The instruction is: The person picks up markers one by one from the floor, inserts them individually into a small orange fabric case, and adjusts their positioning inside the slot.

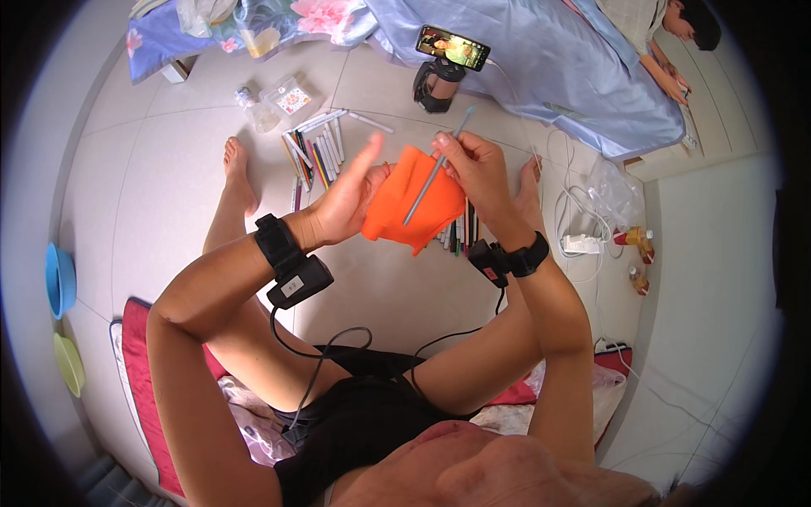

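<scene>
An orange cloth (412,203) hangs in front of me, its left side held by my left hand (348,196), whose thumb is raised and slightly blurred. In my right hand (472,161) is a slim grey pen-like stick (426,190) with a pale blue tip, slanting across the front of the cloth. The right fingers are also at the cloth's upper right edge; whether they grip it is hard to tell. Below and behind the cloth lies a row of markers (470,231) on the tiled floor, partly hidden. More markers (326,152) lie in a loose group beyond my left hand.
A phone (453,47) rests on a dark-banded cylinder (437,85) by the bed's blue cover (538,70). Left stands a clear plastic box (291,101). A power strip (581,244), cables and small bottles (637,241) lie right. Another person (662,63) is at upper right.
</scene>
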`<state>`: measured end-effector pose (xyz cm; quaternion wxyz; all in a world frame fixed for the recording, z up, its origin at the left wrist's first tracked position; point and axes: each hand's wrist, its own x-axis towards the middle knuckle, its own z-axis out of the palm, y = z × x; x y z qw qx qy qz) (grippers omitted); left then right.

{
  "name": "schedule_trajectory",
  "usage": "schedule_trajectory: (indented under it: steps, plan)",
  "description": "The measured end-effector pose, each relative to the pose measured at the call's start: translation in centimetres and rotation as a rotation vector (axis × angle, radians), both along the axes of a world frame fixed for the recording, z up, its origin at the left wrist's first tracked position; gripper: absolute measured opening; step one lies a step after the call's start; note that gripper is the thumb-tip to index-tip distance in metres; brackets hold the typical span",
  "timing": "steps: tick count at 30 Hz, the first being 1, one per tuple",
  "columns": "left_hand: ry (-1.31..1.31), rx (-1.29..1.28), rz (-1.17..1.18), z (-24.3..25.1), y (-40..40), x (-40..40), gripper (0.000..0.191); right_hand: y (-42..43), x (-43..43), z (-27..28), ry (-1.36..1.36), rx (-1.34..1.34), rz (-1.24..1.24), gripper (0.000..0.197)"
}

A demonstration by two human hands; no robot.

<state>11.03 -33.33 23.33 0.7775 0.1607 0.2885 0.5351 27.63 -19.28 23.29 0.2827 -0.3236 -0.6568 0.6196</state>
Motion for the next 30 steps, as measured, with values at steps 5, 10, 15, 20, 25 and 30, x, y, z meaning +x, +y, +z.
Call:
schedule_trajectory:
  steps: [5,10,15,20,25,30]
  plan:
    - [0.046,-0.149,0.139,-0.2,0.5,0.5,0.054,-1.3,-0.3,0.4,0.017,0.040,0.063,0.030]
    - [0.231,0.016,-0.126,-0.4,0.5,0.8,0.048,-2.3,-0.7,0.4,0.008,-0.018,0.178,0.028]
    - [0.361,0.046,-0.086,-0.9,0.3,1.6,0.041,-2.4,-0.8,1.1,-0.006,-0.045,0.161,0.030]
    - [0.636,0.292,0.006,-0.9,0.1,2.1,0.041,-2.4,-0.8,0.9,-0.039,-0.082,0.167,0.029]
    - [0.733,0.312,-0.013,-0.8,0.1,1.2,0.040,-2.4,-0.7,0.8,-0.040,-0.163,0.213,0.030]
    - [0.691,0.317,-0.054,-1.0,0.1,0.7,0.036,-2.5,-0.8,1.7,0.054,-0.108,0.117,0.030]
